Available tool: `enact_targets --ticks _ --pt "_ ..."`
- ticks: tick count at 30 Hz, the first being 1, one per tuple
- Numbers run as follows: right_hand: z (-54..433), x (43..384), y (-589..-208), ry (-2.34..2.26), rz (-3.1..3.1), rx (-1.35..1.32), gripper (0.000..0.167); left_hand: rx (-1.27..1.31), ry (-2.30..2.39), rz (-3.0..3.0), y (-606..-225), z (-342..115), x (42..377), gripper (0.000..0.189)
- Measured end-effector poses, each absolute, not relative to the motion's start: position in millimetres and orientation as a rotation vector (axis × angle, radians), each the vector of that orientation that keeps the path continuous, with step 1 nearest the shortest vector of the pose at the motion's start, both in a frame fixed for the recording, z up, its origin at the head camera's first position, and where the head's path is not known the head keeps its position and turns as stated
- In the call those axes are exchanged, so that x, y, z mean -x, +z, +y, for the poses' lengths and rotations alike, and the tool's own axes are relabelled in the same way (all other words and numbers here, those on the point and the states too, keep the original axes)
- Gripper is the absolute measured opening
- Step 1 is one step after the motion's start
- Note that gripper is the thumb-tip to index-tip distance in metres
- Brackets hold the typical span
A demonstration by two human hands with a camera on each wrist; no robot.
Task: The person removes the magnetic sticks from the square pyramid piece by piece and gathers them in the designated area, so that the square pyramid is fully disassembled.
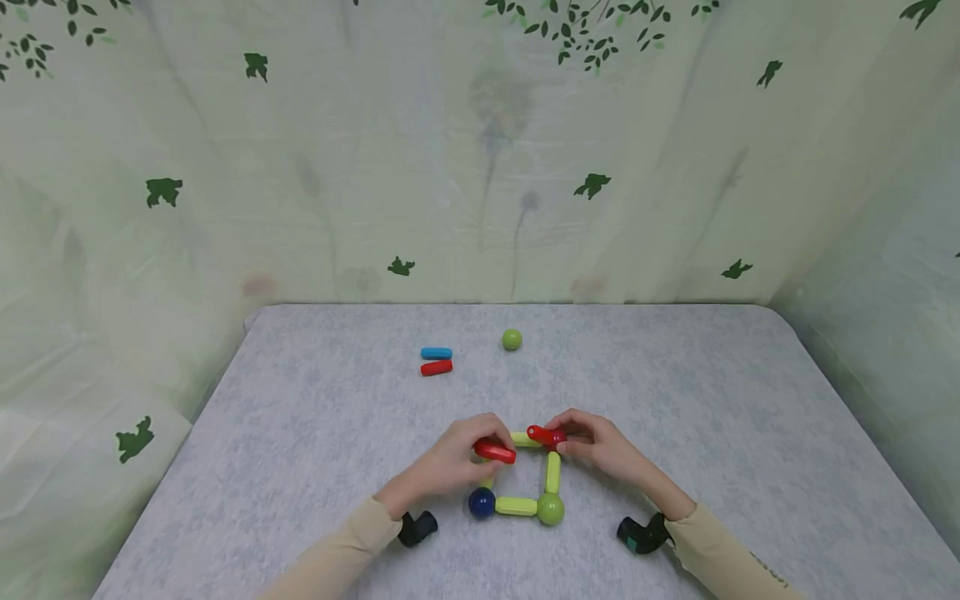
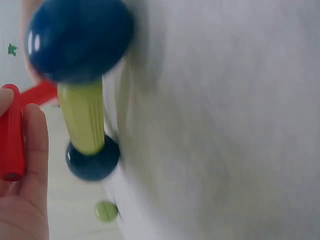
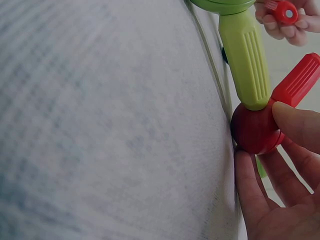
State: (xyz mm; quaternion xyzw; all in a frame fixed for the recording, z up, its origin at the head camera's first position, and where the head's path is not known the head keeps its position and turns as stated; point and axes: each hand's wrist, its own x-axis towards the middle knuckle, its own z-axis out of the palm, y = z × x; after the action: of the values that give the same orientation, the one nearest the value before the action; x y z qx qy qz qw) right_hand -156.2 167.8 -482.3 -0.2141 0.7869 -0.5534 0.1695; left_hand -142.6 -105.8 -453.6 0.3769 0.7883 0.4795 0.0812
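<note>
As hands (image 1: 461,454) (image 1: 600,442) hold red pieces (image 1: 495,452) (image 1: 542,434), rods (image 1: 527,439) lie between

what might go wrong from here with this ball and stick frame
The right hand grips the red ball at a corner of the frame; a tug there might pull a joint apart.
The left hand holds a red stick raised off the table; if it slips, it could knock the frame.
The far green ball lies loose and might roll if bumped.

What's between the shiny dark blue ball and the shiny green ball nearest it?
A straight, yellow-green, plastic-looking stick lies there, touching both, in the head view.
</note>
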Motion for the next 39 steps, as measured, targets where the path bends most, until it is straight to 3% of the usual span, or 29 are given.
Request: enact_targets --ticks 19,39 --pt "167 155 -482 -1.553 2.258 0.607 0.024 -0.755 1.281 2.903 -449 -154 185 0.023" --pt "168 154 -479 -1.570 2.235 0.556 0.027 -0.630 1.173 2.939 -462 -172 230 0.017"
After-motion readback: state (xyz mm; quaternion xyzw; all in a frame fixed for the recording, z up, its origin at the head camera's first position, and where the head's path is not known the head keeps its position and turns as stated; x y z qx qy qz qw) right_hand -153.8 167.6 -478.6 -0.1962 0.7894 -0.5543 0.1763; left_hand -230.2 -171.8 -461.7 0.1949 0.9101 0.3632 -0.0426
